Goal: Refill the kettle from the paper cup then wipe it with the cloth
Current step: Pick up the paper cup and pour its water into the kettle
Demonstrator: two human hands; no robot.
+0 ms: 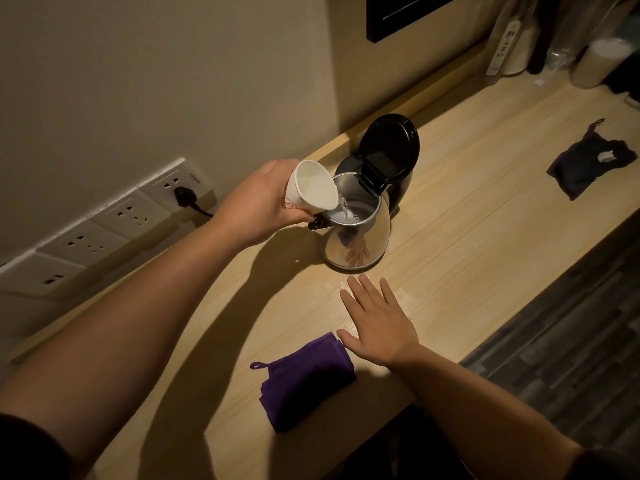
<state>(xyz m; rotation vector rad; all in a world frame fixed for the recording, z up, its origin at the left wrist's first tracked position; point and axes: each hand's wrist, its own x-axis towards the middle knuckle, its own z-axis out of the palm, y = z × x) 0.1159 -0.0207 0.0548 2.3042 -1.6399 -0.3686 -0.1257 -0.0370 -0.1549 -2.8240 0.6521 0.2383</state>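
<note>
- A row of white wall sockets [104, 233] runs along the wall at 9 o'clock, with a black plug [183, 197] seated in the rightmost one.
- The left hand [259, 202] is wrapped around a white paper cup [313, 187], tipped with its mouth toward 3 o'clock over the kettle's rim; a thin stream of water falls from the cup's lip into the opening.
- The steel kettle [358, 233] stands on the wooden counter [467, 237] near the centre, its black lid [389, 152] hinged upright at 12 o'clock of the body.
- A folded purple cloth [306, 379] lies on the counter at 6 o'clock of the kettle, well apart from it.
- The right hand [379, 320] lies flat, fingers spread, grasping nothing, its thumb just beside the cloth's upper corner.
- A dark pouch [585, 164] lies at 3 o'clock.
</note>
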